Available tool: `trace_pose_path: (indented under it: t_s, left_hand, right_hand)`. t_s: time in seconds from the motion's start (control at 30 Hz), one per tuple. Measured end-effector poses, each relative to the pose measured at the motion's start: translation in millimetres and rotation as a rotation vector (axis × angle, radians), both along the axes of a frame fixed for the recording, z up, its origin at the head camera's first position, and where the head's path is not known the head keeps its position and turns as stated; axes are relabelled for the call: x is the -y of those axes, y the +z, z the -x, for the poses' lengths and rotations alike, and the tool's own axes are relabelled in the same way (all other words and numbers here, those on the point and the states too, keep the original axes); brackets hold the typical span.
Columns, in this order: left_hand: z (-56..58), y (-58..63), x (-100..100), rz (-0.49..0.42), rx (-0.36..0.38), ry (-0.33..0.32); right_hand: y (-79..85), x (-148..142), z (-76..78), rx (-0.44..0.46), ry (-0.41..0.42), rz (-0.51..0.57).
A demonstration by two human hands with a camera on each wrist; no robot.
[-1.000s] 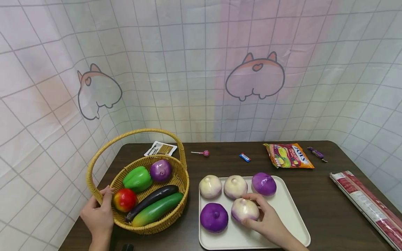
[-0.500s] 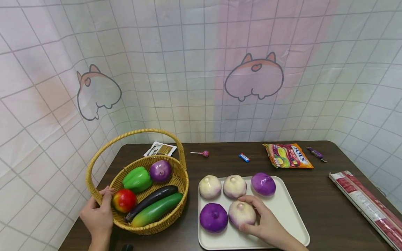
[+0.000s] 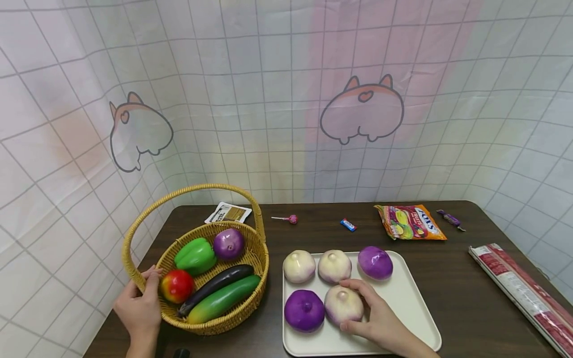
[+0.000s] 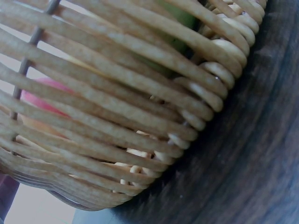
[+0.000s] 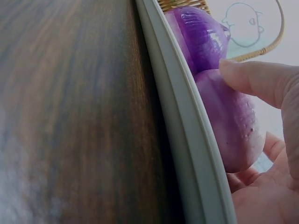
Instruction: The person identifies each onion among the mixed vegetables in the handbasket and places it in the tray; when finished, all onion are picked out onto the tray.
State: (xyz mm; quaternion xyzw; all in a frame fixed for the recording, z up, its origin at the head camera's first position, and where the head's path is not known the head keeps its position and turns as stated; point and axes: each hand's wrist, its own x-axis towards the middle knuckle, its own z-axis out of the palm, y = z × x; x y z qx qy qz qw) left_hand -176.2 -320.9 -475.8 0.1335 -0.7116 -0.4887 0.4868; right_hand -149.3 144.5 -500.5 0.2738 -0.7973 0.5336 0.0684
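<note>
My left hand [image 3: 140, 309] grips the yellow wicker basket [image 3: 239, 315] at its left side, where the arched handle meets the rim. In the basket lie a green bell pepper [image 3: 195, 256], a purple round vegetable [image 3: 229, 244], a red-yellow fruit [image 3: 177, 286], an eggplant [image 3: 219, 286] and a green-yellow long vegetable [image 3: 226, 300]. My right hand [image 3: 380, 318] holds a white-and-purple turnip [image 3: 343, 304] between thumb and fingers, low over the cream tray [image 3: 409, 308]. Right beside it sits a deep purple turnip [image 3: 304, 311]. In the right wrist view the thumb [image 5: 247, 77] lies along the held turnip's upper side.
Two pale turnips [image 3: 299, 266] and a purple one [image 3: 375, 262] line the tray's back. Behind stand a white packet [image 3: 229, 213], a lollipop [image 3: 292, 219], a small blue candy [image 3: 348, 224], a candy bag [image 3: 412, 222] and a purple-wrapped candy [image 3: 452, 220]. A long red package [image 3: 524, 293] lies right.
My right hand has shifted the pale turnip slightly left, up against the deep purple one, and its nub has turned more toward the camera. The left hand keeps its place on the basket.
</note>
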Motion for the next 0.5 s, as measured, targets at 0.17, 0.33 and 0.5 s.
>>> trace_pose_path:
  t_s: [0.17, 0.33, 0.5]
  left_hand:
    - [-0.6, 1.4, -0.7, 0.003, 0.002, 0.0]
    - [-0.7, 2.5, -1.4, 0.0, 0.008, 0.002]
    - [-0.5, 2.3, -1.9, -0.004, 0.011, 0.006]
  right_hand:
    - [1.2, -0.5, 0.4, -0.009, 0.012, 0.013]
    - [4.6, -2.0, 0.0, -0.005, -0.019, 0.009]
    - [8.4, -4.2, -0.2, 0.022, -0.076, 0.001]
